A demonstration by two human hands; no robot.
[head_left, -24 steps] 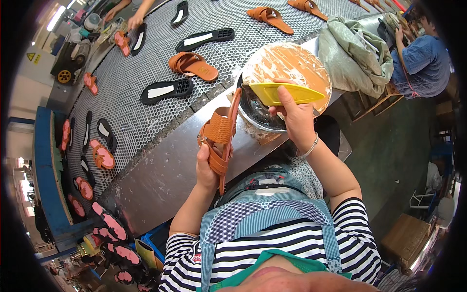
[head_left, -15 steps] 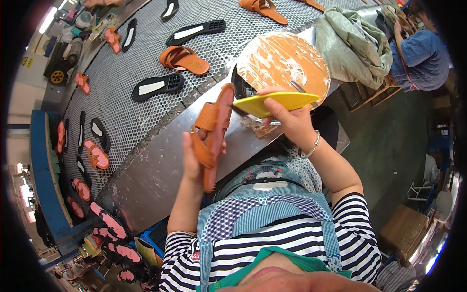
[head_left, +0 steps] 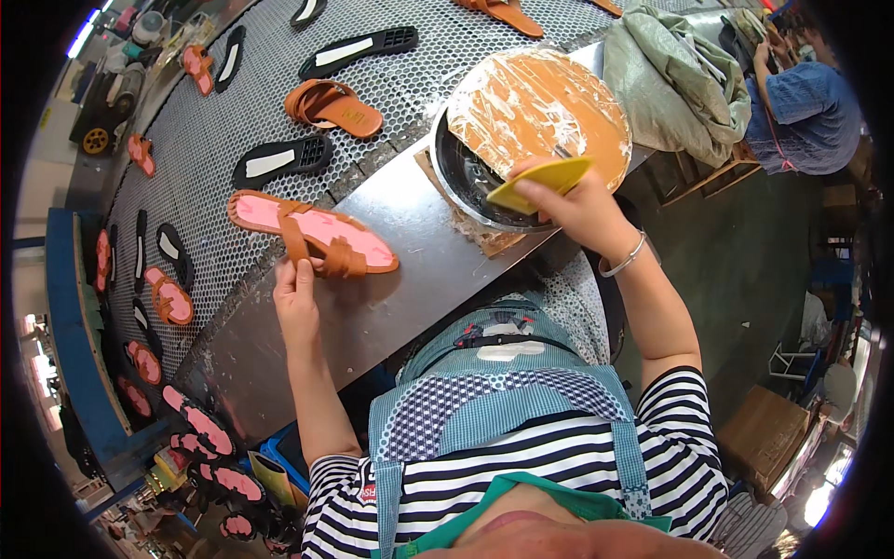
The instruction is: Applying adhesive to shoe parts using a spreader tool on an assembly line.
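Note:
My left hand (head_left: 298, 303) pinches the straps of a brown sandal (head_left: 349, 235), whose pink face is turned up. The sandal lies across the edge of the metal bench (head_left: 372, 312); whether it touches the surface I cannot tell. In my right hand (head_left: 591, 216) is a flat yellow tool (head_left: 535, 186), its lower end hidden over the dark opening of a round bucket (head_left: 447, 177). An orange cover (head_left: 549, 98) smeared with white lies over most of the bucket's top.
Beyond the bench, a honeycomb-patterned surface (head_left: 270, 102) carries black soles (head_left: 279, 160), a brown sandal (head_left: 335, 110) and several pink-faced sandals. A greenish cloth (head_left: 670, 93) lies right of the bucket. Another person in blue (head_left: 805, 116) sits at the far right. More pink-faced soles (head_left: 209, 429) stand lower left.
My left hand has moved left and turned the sandal from upright to nearly flat, pink face up. My right hand has drawn the yellow tool away from the sandal to the bucket.

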